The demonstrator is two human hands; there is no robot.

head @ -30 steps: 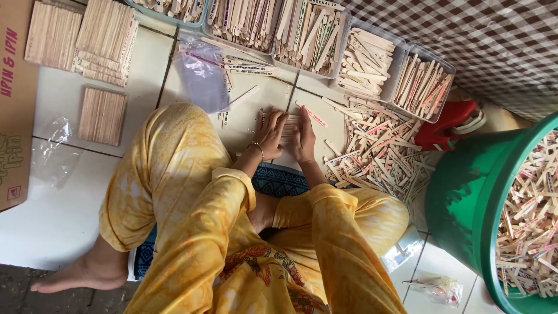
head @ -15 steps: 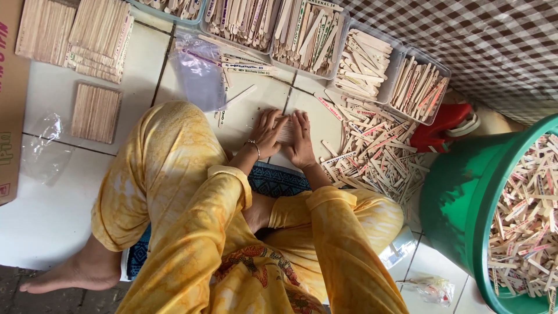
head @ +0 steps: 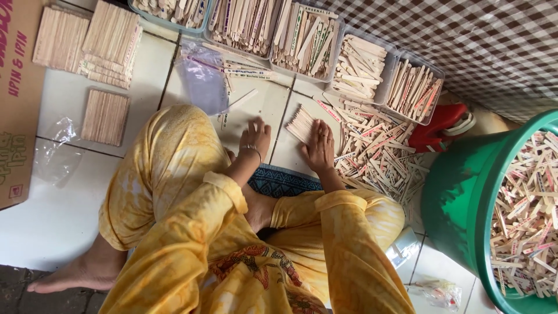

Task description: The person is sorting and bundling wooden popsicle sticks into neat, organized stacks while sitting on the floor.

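1. Head view, the hands: we see the left hand [head: 254, 135] flat on the tile floor [head: 70, 192], fingers spread and holding nothing. The right hand [head: 319, 146] lies palm down with its fingers on a small bundle of sticks [head: 301, 123]; it presses the bundle rather than clasping it, and we judge that this keeps the sticks aligned.

2. The bundle sits on the tile just ahead of the right hand, between the two hands and slightly to the right, its sticks lying parallel.

3. To the right of that hand a loose pile [head: 381, 154] of sticks lies scattered on the floor, close enough to reach without leaning. A green bucket [head: 459, 203] at the far right is full of the same sticks.

4. Along the top edge stands a row of clear trays [head: 372, 58], each with sticks laid lengthwise. They appear to be sorted by kind, though we cannot tell the rule.

5. On the left we see three neat stacks [head: 104, 116] of plain sticks squared up on the tile, well apart from the hands, beside a cardboard box [head: 17, 104]. A clear plastic bag [head: 203, 81] lies ahead of the left knee.

6. The person sits cross-legged in yellow clothes on a blue mat [head: 282, 181], so everything is within arm's reach.
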